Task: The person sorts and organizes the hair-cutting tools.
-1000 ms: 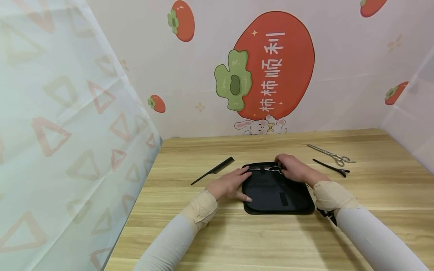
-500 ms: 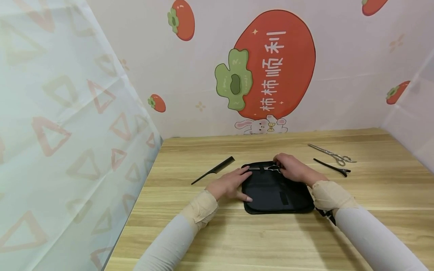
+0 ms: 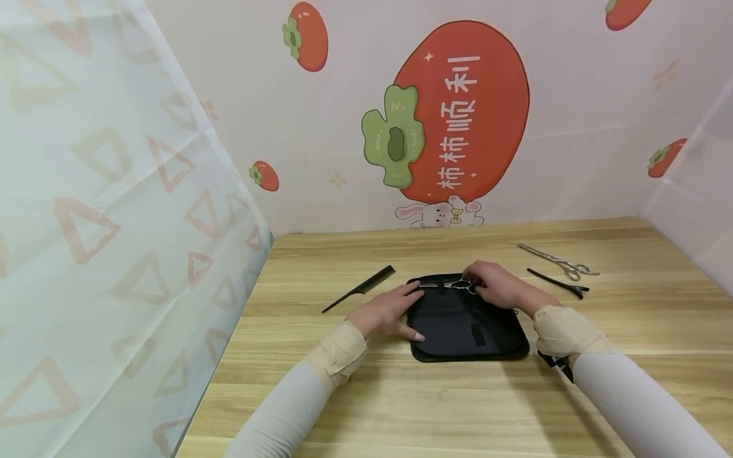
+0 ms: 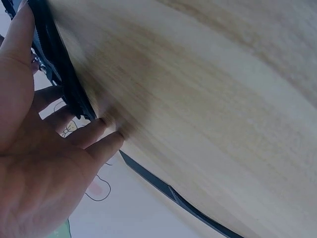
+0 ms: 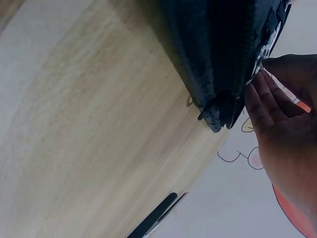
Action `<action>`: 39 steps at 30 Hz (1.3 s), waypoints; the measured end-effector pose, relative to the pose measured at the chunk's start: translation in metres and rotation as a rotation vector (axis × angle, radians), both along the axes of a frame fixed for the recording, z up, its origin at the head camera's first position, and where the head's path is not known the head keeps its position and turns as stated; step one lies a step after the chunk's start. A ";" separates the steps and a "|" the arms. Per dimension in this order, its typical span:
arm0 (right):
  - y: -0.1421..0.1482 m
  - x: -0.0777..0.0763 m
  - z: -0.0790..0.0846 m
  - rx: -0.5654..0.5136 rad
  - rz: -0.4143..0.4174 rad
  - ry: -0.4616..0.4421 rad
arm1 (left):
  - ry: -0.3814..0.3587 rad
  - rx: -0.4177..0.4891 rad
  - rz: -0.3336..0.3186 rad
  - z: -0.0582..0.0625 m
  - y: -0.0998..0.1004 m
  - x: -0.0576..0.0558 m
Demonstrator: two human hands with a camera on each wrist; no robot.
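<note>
A black zip case (image 3: 446, 324) lies on the table with its inside facing up. Along its far side a pair of silver scissors (image 3: 461, 284) runs under a small black strap (image 3: 440, 286). My right hand (image 3: 497, 284) pinches the scissors by the handle end, at the case's far right corner. In the right wrist view, thumb and fingertips (image 5: 270, 63) meet at the handles beside the zip edge. My left hand (image 3: 385, 312) rests on the case's left edge, fingers spread and fairly straight, thumb on the lining.
Left of the case is a black tail comb (image 3: 366, 286). To the right lie another pair of silver scissors (image 3: 564, 262) and a black hair clip (image 3: 558, 282). A printed wall covering (image 3: 321, 127) stands behind the wooden table (image 3: 435, 407).
Both hands stay almost in place. The right hand and the scissors' handles shift only slightly, while the whole head view drifts a little.
</note>
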State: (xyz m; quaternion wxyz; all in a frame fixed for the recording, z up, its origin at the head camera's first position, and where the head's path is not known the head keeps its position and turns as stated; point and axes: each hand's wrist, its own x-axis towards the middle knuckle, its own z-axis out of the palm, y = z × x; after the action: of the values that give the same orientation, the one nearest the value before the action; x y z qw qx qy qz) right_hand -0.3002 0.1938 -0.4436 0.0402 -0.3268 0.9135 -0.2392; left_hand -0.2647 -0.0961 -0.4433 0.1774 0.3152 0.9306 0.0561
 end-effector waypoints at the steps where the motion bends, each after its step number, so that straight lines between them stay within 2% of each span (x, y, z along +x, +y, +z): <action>1: 0.000 0.000 -0.001 0.002 0.001 0.001 | 0.000 0.000 0.001 0.000 0.000 0.000; 12: -0.005 0.001 -0.002 0.022 -0.017 0.040 | -0.018 0.009 0.014 0.000 -0.001 0.000; 28: -0.005 0.004 0.001 0.021 0.009 0.082 | -0.052 0.046 0.009 0.003 0.002 0.000; 39: 0.001 0.005 0.005 0.029 0.002 -0.045 | -0.057 0.039 0.022 0.000 0.001 -0.001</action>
State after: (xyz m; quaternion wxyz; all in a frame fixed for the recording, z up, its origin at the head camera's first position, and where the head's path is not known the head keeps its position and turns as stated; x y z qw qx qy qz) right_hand -0.2954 0.1943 -0.4388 0.0658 -0.3214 0.9154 -0.2331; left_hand -0.2657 -0.0955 -0.4428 0.1973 0.3068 0.9272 0.0851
